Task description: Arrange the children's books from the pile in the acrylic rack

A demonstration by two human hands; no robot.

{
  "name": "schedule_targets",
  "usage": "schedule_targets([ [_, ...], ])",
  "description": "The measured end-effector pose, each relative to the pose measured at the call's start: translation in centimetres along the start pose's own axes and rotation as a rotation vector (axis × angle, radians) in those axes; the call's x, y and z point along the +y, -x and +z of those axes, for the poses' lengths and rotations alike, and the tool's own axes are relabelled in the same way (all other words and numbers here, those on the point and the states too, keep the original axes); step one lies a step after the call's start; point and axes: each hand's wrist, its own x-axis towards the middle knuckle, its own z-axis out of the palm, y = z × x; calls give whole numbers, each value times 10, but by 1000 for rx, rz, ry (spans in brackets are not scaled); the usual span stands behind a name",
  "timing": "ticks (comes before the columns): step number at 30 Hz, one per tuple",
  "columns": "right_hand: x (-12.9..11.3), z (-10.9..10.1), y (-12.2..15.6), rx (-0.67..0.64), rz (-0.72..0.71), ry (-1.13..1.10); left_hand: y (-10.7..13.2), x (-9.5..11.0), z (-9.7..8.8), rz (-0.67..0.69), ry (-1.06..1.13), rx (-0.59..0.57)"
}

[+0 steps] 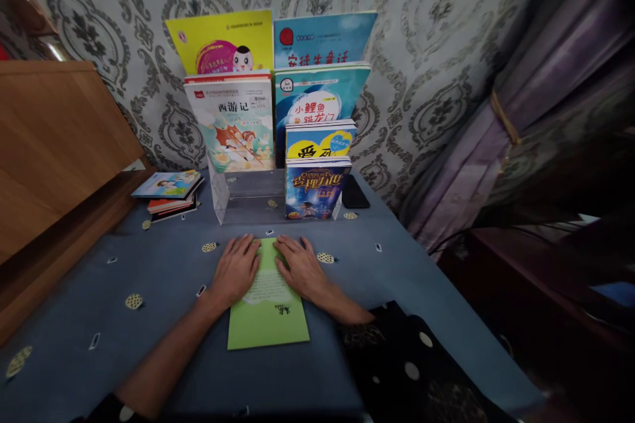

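Observation:
A light green book (pixel 268 327) lies flat on the blue cloth, its printed face up with a pale text block and a small dark drawing. My left hand (pixel 237 268) rests over its upper left side, fingers stretched towards the far edge. Over the upper right side lies my right hand (pixel 302 268), its fingers also extended and flat. Both hands touch the book without lifting it, and they cover its far corners. Just beyond them stands a clear acrylic rack (pixel 248 206) holding books in tiers.
The rack bears a white picture book (pixel 238 125), a dark blue book (pixel 315 188) and several others. A small book stack (pixel 169 186) lies left, near a wooden panel (pixel 54 139). Behind the rack's right side is a black phone-like object (pixel 355 192). A purple curtain (pixel 466 145) hangs right.

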Motion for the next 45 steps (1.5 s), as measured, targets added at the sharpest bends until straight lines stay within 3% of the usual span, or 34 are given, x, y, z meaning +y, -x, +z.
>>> schedule_targets([
  [6, 5, 3, 0, 26, 16, -51, 3, 13, -10, -76, -177, 19],
  [15, 15, 6, -3, 92, 45, -197, 4, 12, 1, -84, -113, -3],
  [27, 24, 4, -13, 229, 136, -481, -5, 17, 12, 115, 1, -29],
  [36, 32, 4, -19, 299, 195, -650, -21, 27, 8, 212, 38, -110],
  [45, 39, 6, -22, 329, 224, -685, -33, 31, 1, 287, 83, -200],
])
